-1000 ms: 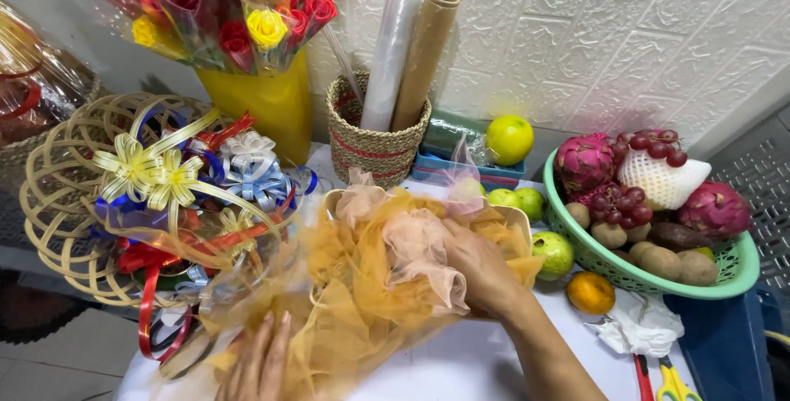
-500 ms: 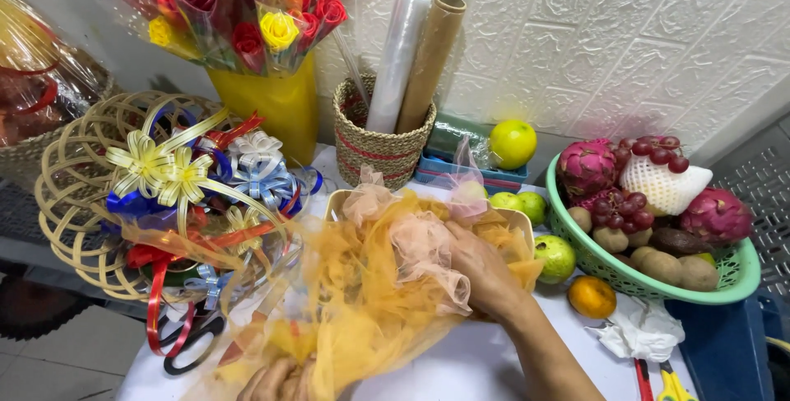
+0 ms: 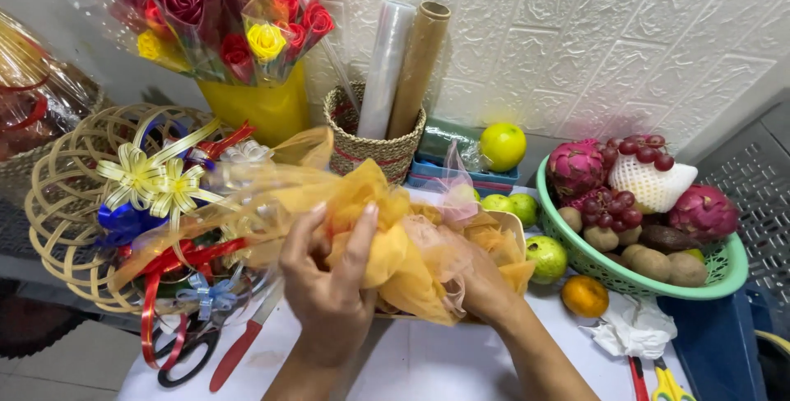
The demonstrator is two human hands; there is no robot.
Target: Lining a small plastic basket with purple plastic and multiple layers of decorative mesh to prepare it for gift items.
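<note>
A bunch of sheer orange mesh fabric (image 3: 395, 240) lies gathered over a small basket (image 3: 517, 228) at the table's middle. My left hand (image 3: 325, 286) pinches the fabric's left part, thumb and fingers up around a fold. My right hand (image 3: 477, 282) presses into the fabric on the right, its fingers partly hidden under pinkish-orange folds. A thin trailing edge of the mesh stretches left over the ribbons.
A woven rattan basket with ribbon bows (image 3: 107, 203) sits left, scissors with red handles (image 3: 206, 352) below it. Behind stand a yellow vase of wrapped roses (image 3: 255, 104) and a wicker holder with rolls (image 3: 374, 142). A green bowl of fruit (image 3: 716, 273) stands right, loose fruit beside it.
My left hand has risen from below the fabric and now grips its left part. The mesh is gathered tighter and pulled leftward. The right hand has stayed in the folds.
</note>
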